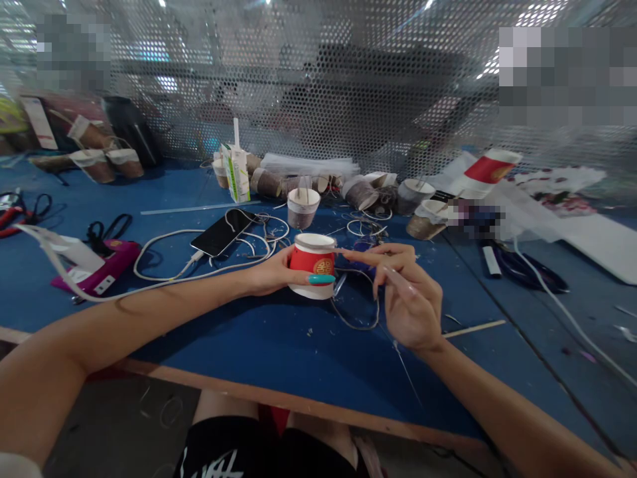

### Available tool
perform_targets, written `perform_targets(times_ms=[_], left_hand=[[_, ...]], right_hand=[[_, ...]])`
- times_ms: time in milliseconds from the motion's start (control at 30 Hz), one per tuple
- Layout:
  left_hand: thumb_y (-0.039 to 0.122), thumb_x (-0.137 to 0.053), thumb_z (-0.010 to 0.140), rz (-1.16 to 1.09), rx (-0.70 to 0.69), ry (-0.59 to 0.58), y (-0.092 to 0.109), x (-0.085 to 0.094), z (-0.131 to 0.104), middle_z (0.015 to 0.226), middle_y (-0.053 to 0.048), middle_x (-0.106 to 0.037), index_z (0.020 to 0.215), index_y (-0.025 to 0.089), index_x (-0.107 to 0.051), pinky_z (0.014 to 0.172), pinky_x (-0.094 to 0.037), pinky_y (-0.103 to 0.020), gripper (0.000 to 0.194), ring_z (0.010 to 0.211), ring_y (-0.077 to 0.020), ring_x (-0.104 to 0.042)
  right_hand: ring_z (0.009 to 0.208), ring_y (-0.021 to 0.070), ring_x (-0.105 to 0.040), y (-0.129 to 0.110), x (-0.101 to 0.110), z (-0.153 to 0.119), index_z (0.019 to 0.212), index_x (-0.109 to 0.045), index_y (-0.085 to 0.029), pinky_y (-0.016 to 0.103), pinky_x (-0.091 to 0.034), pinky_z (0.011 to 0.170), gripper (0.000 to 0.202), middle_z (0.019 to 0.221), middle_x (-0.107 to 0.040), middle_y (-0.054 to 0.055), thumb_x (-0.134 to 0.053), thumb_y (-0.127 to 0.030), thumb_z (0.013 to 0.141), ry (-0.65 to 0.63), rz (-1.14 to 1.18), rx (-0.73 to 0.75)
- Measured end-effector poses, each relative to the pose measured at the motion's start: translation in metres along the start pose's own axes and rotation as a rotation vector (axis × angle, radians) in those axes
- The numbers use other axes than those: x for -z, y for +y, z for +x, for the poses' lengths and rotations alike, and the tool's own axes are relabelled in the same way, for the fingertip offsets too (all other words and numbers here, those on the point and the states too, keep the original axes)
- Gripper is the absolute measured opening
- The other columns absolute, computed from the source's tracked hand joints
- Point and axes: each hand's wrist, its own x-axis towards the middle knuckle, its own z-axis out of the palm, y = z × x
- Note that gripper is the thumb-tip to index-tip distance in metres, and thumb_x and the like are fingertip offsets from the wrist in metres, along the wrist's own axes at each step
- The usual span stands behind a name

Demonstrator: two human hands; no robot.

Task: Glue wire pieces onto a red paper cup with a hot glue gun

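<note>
My left hand point(271, 271) is wrapped round a red and white paper cup point(304, 263) with a gold emblem, its turquoise thumbnail across the front. The cup stands upright, close above the table. My right hand point(411, 299) is beside it, index finger stretched out to the cup's upper edge. Thumb and other fingers are loosely bent and apart, and I see nothing held in them. A thin cord point(355, 327) loops between the cup and this hand. Just behind stands a cup wrapped in brown twine point(302, 211).
On the blue table point(239, 352) lie a phone point(223, 232) on a white cable, a purple power strip point(112, 269) and a drink carton point(236, 174). Several twine-wrapped cups point(359, 192) line the perforated metal screen point(318, 86). Another red cup point(488, 171) tilts at the back right.
</note>
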Motion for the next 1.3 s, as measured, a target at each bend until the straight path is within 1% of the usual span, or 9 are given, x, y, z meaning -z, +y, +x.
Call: perform_targets(times_ms=[67,133,333,433,667,900,1000,1167,1300], left_hand=[[0.026,-0.094,0.055,0.013,0.001,-0.002,0.0006,-0.0009,-0.0004,0.102,-0.009,-0.075,0.111,0.016,-0.066,0.095,-0.051,-0.043,0.063,0.093,-0.0213,-0.071],[0.027,-0.094,0.056,0.028,-0.009,-0.002,0.0003,-0.0019,-0.0004,0.104,-0.009,-0.074,0.111,0.016,-0.066,0.097,-0.050,-0.044,0.063,0.095,-0.0219,-0.070],[0.029,-0.096,0.050,0.062,-0.060,0.031,-0.0037,-0.0008,0.0015,0.113,-0.011,-0.073,0.112,0.017,-0.065,0.100,-0.048,-0.043,0.070,0.103,-0.0235,-0.069],[0.026,-0.095,0.053,0.066,-0.072,0.041,-0.0042,-0.0008,0.0019,0.114,-0.010,-0.072,0.112,0.017,-0.066,0.101,-0.047,-0.044,0.067,0.104,-0.0239,-0.068],[0.024,-0.093,0.055,0.066,-0.073,0.069,-0.0041,-0.0023,0.0009,0.115,-0.011,-0.071,0.113,0.017,-0.062,0.103,-0.046,-0.049,0.066,0.108,-0.0268,-0.067],[0.023,-0.093,0.054,0.156,-0.102,0.109,-0.0011,-0.0065,-0.0036,0.124,-0.011,-0.067,0.111,0.019,-0.057,0.107,-0.044,-0.049,0.068,0.120,-0.0290,-0.062],[0.024,-0.092,0.056,0.192,-0.118,0.114,-0.0006,-0.0078,-0.0038,0.126,-0.011,-0.067,0.113,0.019,-0.057,0.108,-0.043,-0.049,0.067,0.121,-0.0298,-0.061],[0.029,-0.094,0.054,0.128,-0.129,0.117,-0.0021,-0.0063,-0.0018,0.123,-0.013,-0.069,0.114,0.018,-0.061,0.105,-0.045,-0.049,0.070,0.116,-0.0302,-0.064],[0.028,-0.095,0.051,0.091,-0.099,0.086,-0.0004,-0.0051,-0.0023,0.118,-0.012,-0.070,0.114,0.018,-0.063,0.103,-0.046,-0.049,0.072,0.111,-0.0283,-0.066]], right_hand=[[0.094,0.0276,-0.052,-0.0011,-0.0002,0.0005,0.066,-0.050,-0.025,0.046,-0.041,0.083,0.030,0.094,-0.076,0.006,-0.043,-0.030,0.095,0.068,0.008,0.028],[0.095,0.0279,-0.051,-0.0027,0.0004,0.0003,0.066,-0.049,-0.025,0.047,-0.040,0.084,0.029,0.094,-0.077,0.005,-0.043,-0.028,0.095,0.042,-0.020,0.053],[0.099,0.0262,-0.050,-0.0056,0.0032,0.0000,0.083,-0.052,-0.025,0.049,-0.040,0.089,0.015,0.125,-0.072,0.000,-0.043,-0.028,0.094,-0.341,-0.230,0.185],[0.103,0.0260,-0.049,-0.0052,0.0037,-0.0007,0.080,-0.052,-0.025,0.047,-0.040,0.089,0.018,0.124,-0.072,-0.001,-0.042,-0.026,0.096,-0.292,-0.290,0.196],[0.100,0.0249,-0.054,-0.0014,0.0051,-0.0042,0.069,-0.056,-0.024,0.044,-0.041,0.085,0.031,0.091,-0.076,0.002,-0.041,-0.020,0.095,-0.071,-0.229,0.203],[0.103,0.0289,-0.052,-0.0011,0.0048,-0.0003,0.081,-0.056,-0.026,0.050,-0.041,0.086,0.012,0.121,-0.074,0.000,-0.047,-0.030,0.088,-0.336,-0.286,0.255],[0.103,0.0310,-0.053,-0.0011,0.0046,-0.0027,0.080,-0.057,-0.027,0.053,-0.040,0.088,0.014,0.119,-0.074,-0.001,-0.048,-0.034,0.088,-0.309,-0.322,0.237],[0.103,0.0302,-0.056,-0.0031,0.0072,-0.0048,0.076,-0.063,-0.026,0.051,-0.039,0.088,0.020,0.099,-0.077,0.002,-0.048,-0.024,0.088,-0.147,-0.303,0.214],[0.102,0.0286,-0.056,-0.0007,0.0058,-0.0007,0.079,-0.059,-0.026,0.049,-0.040,0.084,0.013,0.108,-0.076,0.001,-0.049,-0.025,0.087,-0.265,-0.304,0.280]])
